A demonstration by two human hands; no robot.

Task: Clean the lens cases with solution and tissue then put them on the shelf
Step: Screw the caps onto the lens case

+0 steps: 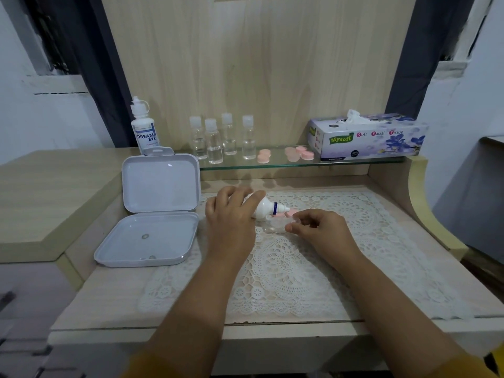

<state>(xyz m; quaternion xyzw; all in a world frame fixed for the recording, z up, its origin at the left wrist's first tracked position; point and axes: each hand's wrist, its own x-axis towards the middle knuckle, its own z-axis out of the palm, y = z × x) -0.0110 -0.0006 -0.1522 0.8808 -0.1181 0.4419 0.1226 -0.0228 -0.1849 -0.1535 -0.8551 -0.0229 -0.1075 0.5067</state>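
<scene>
Pinching clear lens case with right hand; left hand gripping tilted solution bottle, risking overspill onto lace mat.

Pink lens cases — white lace mat.

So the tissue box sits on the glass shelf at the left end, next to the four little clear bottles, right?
Not quite. The head view shows the tissue box at the right end of the glass shelf, not the left. The four clear bottles are on that shelf, with pink caps lying between them and the box.
</scene>
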